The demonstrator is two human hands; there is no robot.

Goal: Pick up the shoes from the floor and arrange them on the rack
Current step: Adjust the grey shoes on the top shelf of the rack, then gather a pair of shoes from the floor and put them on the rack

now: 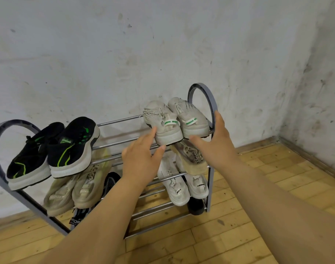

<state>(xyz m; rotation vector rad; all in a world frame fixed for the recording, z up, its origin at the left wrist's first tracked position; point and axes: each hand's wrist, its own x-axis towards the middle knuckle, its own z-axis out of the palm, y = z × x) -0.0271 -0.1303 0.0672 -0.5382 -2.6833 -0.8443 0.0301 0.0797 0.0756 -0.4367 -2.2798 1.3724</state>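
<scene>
Beige knit sneakers point(172, 121) with green-lettered heel tabs sit on the top tier of the grey metal rack point(210, 100), right end. Left hand point(141, 159) and right hand point(215, 141) flank the heels, fingers released. Yellowish wooden floor point(296, 168), stained white wall point(124, 54).

One grey metal shoe rack point(210, 100)
Top tier: two black-and-green mesh sneakers point(71, 147), two off-white knit sneakers point(162, 121); lower, two white lace-up sneakers point(177, 189).

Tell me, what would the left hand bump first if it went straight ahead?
The left hand would probably meet the heel of the nearest beige shoe atop the rack, though depth is unclear.
</scene>
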